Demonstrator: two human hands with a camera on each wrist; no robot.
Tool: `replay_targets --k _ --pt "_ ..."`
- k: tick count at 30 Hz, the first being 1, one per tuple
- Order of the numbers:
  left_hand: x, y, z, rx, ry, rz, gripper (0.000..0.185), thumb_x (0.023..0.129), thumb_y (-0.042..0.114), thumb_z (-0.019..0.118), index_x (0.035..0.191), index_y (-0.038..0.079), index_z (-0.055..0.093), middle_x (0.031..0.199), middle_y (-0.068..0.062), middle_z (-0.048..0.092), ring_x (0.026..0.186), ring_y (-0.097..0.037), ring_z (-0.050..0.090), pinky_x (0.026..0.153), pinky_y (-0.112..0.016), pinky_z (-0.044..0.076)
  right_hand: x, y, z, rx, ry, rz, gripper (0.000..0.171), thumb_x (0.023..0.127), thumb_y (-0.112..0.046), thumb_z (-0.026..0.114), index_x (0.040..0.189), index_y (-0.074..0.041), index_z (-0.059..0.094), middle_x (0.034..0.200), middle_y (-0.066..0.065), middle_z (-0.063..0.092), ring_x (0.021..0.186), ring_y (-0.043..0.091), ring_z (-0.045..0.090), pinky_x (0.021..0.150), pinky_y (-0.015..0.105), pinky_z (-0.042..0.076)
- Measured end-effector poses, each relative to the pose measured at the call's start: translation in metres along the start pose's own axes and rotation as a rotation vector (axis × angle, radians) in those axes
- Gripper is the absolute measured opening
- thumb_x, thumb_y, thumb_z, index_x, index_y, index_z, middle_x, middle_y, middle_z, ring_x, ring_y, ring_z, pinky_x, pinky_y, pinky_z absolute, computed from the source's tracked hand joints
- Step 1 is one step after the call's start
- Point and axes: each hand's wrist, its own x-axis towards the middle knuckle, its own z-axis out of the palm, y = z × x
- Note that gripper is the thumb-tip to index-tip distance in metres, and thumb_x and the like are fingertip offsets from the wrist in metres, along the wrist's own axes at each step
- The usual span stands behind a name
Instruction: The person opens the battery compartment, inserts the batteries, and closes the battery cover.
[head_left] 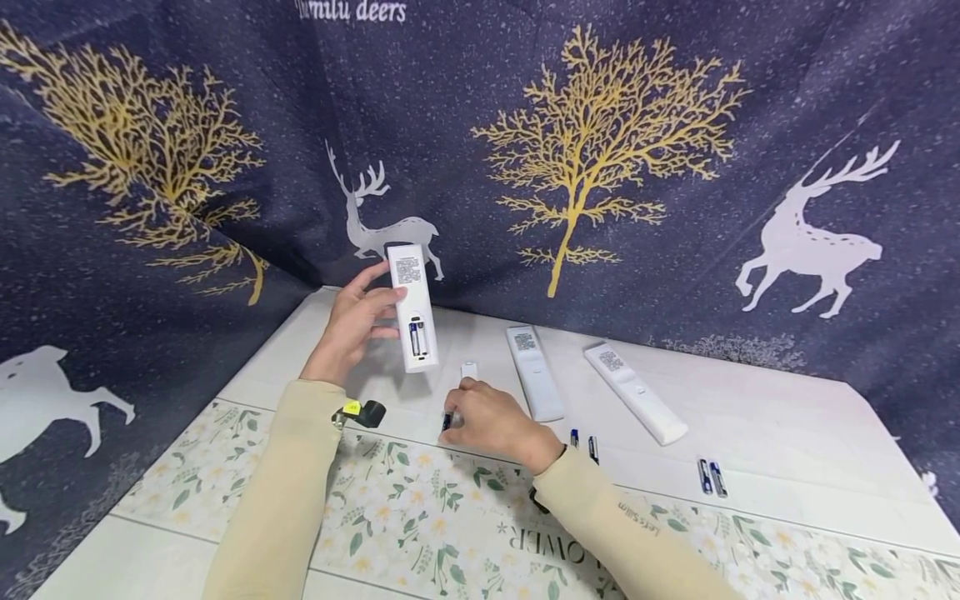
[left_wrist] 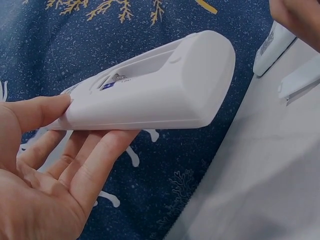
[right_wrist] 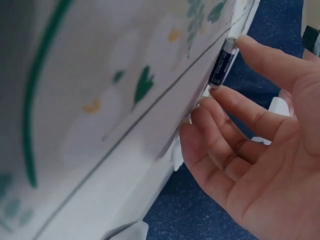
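My left hand (head_left: 375, 307) holds a white remote (head_left: 413, 317) upright above the table, back side facing me. Its battery bay is open with one battery (head_left: 417, 339) inside. In the left wrist view the thumb and fingers (left_wrist: 95, 155) clasp the remote (left_wrist: 150, 87) from below. My right hand (head_left: 480, 417) rests on the table and pinches a small dark battery (head_left: 447, 421) that lies on the surface. The right wrist view shows that battery (right_wrist: 223, 62) held between two fingertips (right_wrist: 250, 47). A small white battery cover (head_left: 468, 370) lies just beyond the right hand.
Two more white remotes (head_left: 534, 372) (head_left: 634, 392) lie back side up on the white table (head_left: 787, 433). Loose batteries lie in two pairs (head_left: 582, 443) (head_left: 711, 477) to the right. A floral mat (head_left: 420, 517) covers the near table. A dark deer-print cloth (head_left: 600, 167) hangs behind.
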Motion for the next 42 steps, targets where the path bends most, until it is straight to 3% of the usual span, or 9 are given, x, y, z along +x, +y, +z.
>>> replay_targets --k 10,28,37,42 --pt "-0.0015 0.0003 0.0016 -0.007 0.000 0.005 0.066 0.101 0.007 0.070 0.162 0.017 0.046 0.106 0.001 0.073 0.084 -0.019 0.073 0.056 -0.026 0.063 -0.0015 -0.0017 0.0000 -0.024 0.014 -0.023 0.039 0.089 -0.030 0.088 0.118 -0.009 0.074 0.109 0.001 0.063 0.092 0.015 0.060 0.077 0.031 0.056" --pt "-0.0006 0.0000 0.0026 0.020 0.018 0.003 0.066 0.100 0.010 0.072 0.161 0.021 0.048 0.113 -0.004 0.071 0.086 -0.019 0.074 0.057 -0.027 0.063 -0.0016 0.0056 -0.0017 0.152 -0.007 -0.027 0.038 0.085 -0.017 0.087 0.112 -0.013 0.061 0.110 0.001 0.065 0.100 0.016 0.062 0.086 0.033 0.055" --pt "0.0009 -0.0011 0.0027 0.014 0.010 0.002 0.066 0.101 0.010 0.071 0.161 0.019 0.047 0.109 -0.001 0.073 0.084 -0.017 0.074 0.057 -0.026 0.063 -0.0016 0.0072 -0.0032 0.216 -0.052 -0.035 0.038 0.084 -0.008 0.085 0.112 -0.012 0.060 0.101 0.000 0.060 0.088 0.016 0.056 0.081 0.031 0.051" --pt "0.0001 -0.0004 0.0015 0.026 0.018 -0.011 0.066 0.101 0.011 0.072 0.162 0.020 0.047 0.109 0.000 0.072 0.089 -0.021 0.074 0.058 -0.026 0.062 -0.0024 0.0051 -0.0043 0.179 -0.094 -0.033 0.034 0.085 -0.002 0.082 0.114 -0.012 0.066 0.104 -0.003 0.059 0.092 0.013 0.057 0.086 0.029 0.052"
